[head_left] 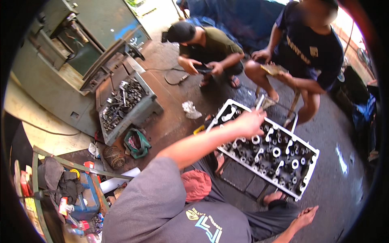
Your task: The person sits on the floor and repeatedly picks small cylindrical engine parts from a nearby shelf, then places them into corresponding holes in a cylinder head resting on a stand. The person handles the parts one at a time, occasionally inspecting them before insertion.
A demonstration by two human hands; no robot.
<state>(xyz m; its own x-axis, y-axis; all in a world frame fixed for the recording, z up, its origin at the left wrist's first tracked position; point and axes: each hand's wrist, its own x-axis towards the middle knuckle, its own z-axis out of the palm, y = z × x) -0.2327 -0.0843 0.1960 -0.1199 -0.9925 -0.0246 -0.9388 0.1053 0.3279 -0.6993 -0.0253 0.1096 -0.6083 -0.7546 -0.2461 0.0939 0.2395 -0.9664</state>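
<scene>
Left hand point(252, 122) out over the far long edge of a cylinder head, fingers bunched and turned down; cannot tell if gripping anything or touching metal. Right hand point(306, 216) off to the side beyond the lap, loosely open, nothing seen in it; perhaps held clear for balance. Two hands in all. Then by size: one grey-green machine point(60, 101), filling upper left. Two co-workers ahead: one crouching point(219, 42), one seated point(310, 48). One cylinder head point(259, 156), directly in front, slanting down to the right, wells facing up; propped on a dark support point(239, 178), likely to bring the wells within easy reach. One metal tray point(148, 111) beside the machine, heaped with small parts point(123, 101), too many to count; walls probably there to stop rolling. One blue box point(89, 192) at lower left, under dark cloth. One green bag point(142, 152), mouth open, below the tray. One rusty round bundle point(114, 157) just beside. One crumpled white wrapper point(190, 109) on the floor. One dark handheld device point(204, 68), held two-handed by the croucher, presumably for steadiness. Smallest: bright rings point(276, 152) along the casting's middle, at least three.
</scene>
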